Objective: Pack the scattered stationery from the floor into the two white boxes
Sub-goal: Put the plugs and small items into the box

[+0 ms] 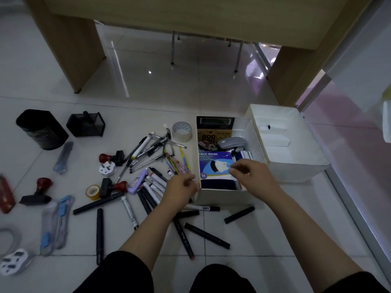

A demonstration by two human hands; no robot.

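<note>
Two white boxes stand on the floor. The nearer white box [224,196] holds a calculator [213,129], a grey mouse [231,143] and a blue face mask pack [214,166]. The second white box [296,170], to its right, looks almost bare inside. My right hand [252,176] hovers over the near box's front, fingers curled, with nothing seen in it. My left hand [182,190] is just left of that box, above a pile of markers [154,187], fingers loosely bent and holding nothing. Pens [148,151] and black markers [206,235] lie scattered.
Left of the pens lie stamps [39,192], a white plug [107,168], tape rolls [182,131], utility knives [63,157] and two black pen holders [86,123]. A wooden desk [69,45] stands behind. A glass partition [359,134] runs along the right. My knees are at the bottom edge.
</note>
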